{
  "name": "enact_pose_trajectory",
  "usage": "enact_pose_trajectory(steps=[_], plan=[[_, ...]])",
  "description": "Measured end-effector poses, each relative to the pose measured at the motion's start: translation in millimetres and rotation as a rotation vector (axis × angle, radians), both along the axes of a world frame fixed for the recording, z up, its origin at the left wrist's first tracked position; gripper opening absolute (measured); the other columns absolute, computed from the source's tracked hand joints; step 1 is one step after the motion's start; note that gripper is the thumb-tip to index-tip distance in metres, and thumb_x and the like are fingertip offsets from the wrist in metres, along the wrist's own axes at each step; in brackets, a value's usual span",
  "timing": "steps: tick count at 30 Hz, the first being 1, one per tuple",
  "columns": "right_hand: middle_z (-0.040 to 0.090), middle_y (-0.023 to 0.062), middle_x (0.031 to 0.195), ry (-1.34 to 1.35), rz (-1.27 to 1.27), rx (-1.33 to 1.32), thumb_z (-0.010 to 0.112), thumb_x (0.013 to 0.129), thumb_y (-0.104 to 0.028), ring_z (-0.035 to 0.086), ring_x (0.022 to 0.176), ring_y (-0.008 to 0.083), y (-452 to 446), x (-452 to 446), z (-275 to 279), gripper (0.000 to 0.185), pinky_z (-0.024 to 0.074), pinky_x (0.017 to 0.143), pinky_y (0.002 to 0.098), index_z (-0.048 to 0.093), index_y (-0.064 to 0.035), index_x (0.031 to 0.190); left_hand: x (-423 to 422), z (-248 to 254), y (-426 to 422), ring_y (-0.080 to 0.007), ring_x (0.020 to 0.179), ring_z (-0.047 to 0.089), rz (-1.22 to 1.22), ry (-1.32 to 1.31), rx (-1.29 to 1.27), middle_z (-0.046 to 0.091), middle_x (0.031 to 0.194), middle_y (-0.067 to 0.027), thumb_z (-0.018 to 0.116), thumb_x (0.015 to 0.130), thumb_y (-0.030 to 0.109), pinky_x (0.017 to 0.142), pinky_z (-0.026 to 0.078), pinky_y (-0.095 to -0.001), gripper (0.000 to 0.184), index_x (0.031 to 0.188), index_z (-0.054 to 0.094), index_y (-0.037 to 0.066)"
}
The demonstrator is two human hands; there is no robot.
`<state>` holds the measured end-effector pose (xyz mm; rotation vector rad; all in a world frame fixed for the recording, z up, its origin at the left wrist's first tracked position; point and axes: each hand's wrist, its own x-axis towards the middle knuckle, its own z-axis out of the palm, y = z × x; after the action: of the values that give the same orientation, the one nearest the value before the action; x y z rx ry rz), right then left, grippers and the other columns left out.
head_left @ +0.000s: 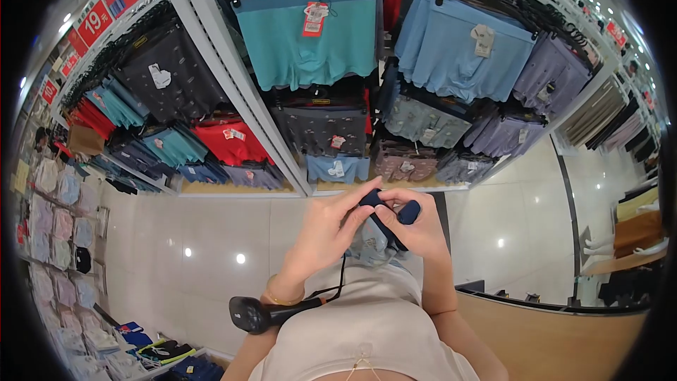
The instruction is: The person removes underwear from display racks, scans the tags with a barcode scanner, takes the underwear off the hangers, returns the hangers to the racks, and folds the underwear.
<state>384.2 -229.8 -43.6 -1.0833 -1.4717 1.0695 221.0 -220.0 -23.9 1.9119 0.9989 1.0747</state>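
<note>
Your left hand (335, 222) and right hand (422, 227) grip navy cloth (409, 212) between thumbs and fingers, in front of the display rack (230, 70). Pale-blue patterned cloth (367, 243) and, farther from the rack, a black scanner (249, 315) show too; teal shorts (310, 46) hang on the rack.

Room over floor (190, 233) leftward — rack (233, 63) ahead

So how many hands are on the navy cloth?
2. Left hand, on the cloth's left, fingertips pinching near its top; right hand, gripping from the right side. The navy cloth is partly covered, but no other hands show on it.
</note>
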Motion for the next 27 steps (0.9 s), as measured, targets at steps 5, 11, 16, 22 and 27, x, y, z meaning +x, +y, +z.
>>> enact_pose_trajectory(steps=[5,11,16,22,27], plan=[[0.054,-0.0001,0.066,0.026,-0.007,-0.037,0.068,0.076,-0.013,0.046,0.062,0.0052,-3,-6,11,0.019,0.0374,0.057,0.0193,0.061,-0.0007,0.089,-6,1,-4,-0.018,0.052,0.052,-0.043,0.006,-0.183,0.058,0.065,-0.0125,0.053,0.086,0.008,0.051,0.041,-0.027,0.017,0.101,0.054,0.0],[0.05,-0.0035,0.064,0.009,-0.054,0.129,0.067,0.077,-0.013,0.045,0.06,0.0039,16,-8,3,0.022,0.036,0.057,0.0176,0.055,-0.0032,0.093,-11,-5,-1,-0.007,0.048,0.047,0.059,-0.076,-0.14,0.056,0.058,-0.0049,0.052,0.085,0.008,0.044,0.037,-0.0234,0.012,0.092,0.055,0.0],[0.048,-0.0043,0.066,0.318,-0.077,-0.157,0.056,0.087,-0.017,0.041,0.056,0.001,40,3,-10,0.013,0.0313,0.048,0.0162,0.05,-0.0062,0.082,-13,-20,13,-0.005,0.048,0.041,0.291,-0.172,-0.065,0.05,0.055,-0.0038,0.052,0.084,0.008,0.044,0.032,-0.0226,0.009,0.087,0.054,0.0],[0.051,-0.0021,0.066,0.114,-0.444,0.146,0.057,0.087,-0.016,0.045,0.059,0.0035,57,45,-35,0.023,0.0341,0.053,0.0174,0.052,-0.0021,0.068,-27,-16,33,-0.0019,0.074,0.046,0.507,-0.483,0.02,0.05,0.082,0.0016,0.045,0.092,0.013,0.065,0.037,-0.0177,0.02,0.106,0.05,0.0],[0.055,-0.0005,0.07,0.023,-0.388,-0.039,0.058,0.084,-0.012,0.048,0.066,0.0047,54,74,-51,0.014,0.0372,0.061,0.0183,0.058,-0.002,0.074,-38,-24,56,-0.0136,0.079,0.052,0.475,-0.707,0.097,0.05,0.084,-0.0049,0.038,0.095,0.018,0.074,0.043,-0.0277,0.019,0.094,0.047,0.001]])
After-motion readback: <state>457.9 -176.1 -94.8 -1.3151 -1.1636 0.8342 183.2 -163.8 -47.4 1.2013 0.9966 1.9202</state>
